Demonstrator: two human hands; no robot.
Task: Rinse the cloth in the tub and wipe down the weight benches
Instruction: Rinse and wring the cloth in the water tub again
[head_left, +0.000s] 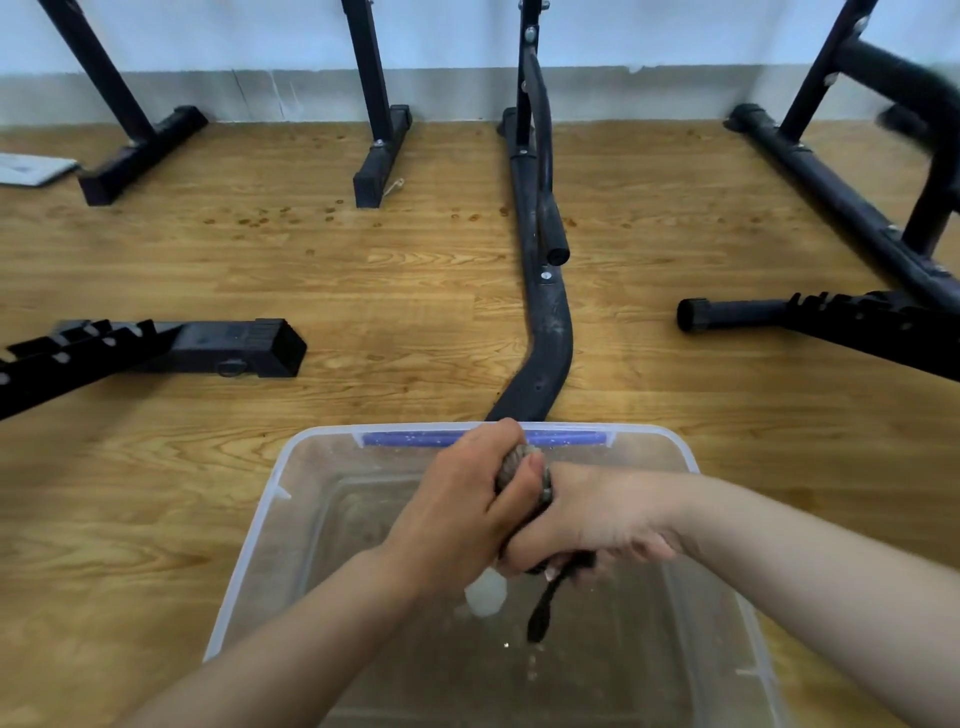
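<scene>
Wood-grain flooring runs up to a pale wall at the top of the head view, and a clear plastic tub sits on it close to the person, with shallow water in its bottom and a blue strip along its far rim.

Above the tub's middle, a dark grey cloth is bunched tight between both hands. Its ribbed top bulges out between the knuckles, and a thin dark tail of it hangs down below the fists toward the water, with a few drops under it. The left hand is clenched around the cloth's upper part, thumb laid across the bundle, forearm coming in from the lower left. The right hand is clenched around the lower part, knuckles up, fingers curled underneath, forearm reaching in from the right edge. The two fists press against each other. A pale, blurred patch shows just below the left hand; what it is cannot be told.

Beyond the tub, a curved black frame tube runs away toward the wall. Black bench frames lie to either side: a notched rail on the left, another on the right. Black upright legs stand along the wall.
</scene>
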